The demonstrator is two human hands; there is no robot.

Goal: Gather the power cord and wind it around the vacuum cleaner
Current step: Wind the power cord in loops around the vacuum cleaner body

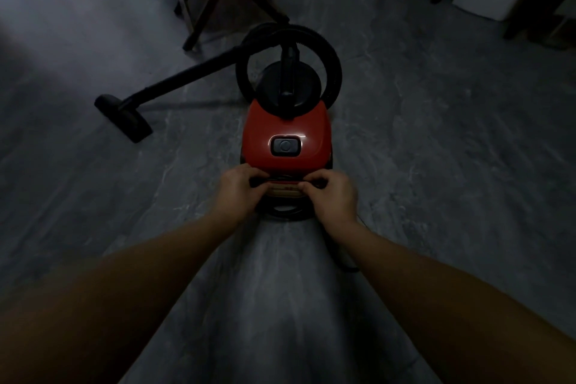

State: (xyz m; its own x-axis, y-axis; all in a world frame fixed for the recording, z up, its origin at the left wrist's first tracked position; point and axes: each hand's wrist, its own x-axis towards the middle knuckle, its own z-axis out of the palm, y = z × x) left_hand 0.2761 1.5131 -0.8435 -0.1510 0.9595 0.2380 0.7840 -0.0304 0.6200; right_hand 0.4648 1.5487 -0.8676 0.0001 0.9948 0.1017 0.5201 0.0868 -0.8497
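Two hands meet at the near end of the vacuum cleaner (pixel 285 121), which stands on the grey marbled floor (pixel 436 165) in the middle of the view. Its long axis runs straight away from the person: the rear faces the wrists, and the hose end points toward the far side of the room.

The body is a glossy red shell with a black, silver-rimmed button (pixel 285 145) on top and a round black cap ahead of it. A ribbed black hose (pixel 333 72) curls in a ring over the front. From the ring a black wand (pixel 187 75) slants down to the left and ends in a floor head (pixel 124 115) lying flat.

The left hand (pixel 238 188) and right hand (pixel 335 196) both have their fingers curled round a dark strand, seemingly the power cord (pixel 280 179), stretched across the rear between them. Dim light blurs the exact hold. A dark loop shows just beneath the hands.

Dark furniture legs (pixel 202 9) stand beyond the vacuum cleaner.
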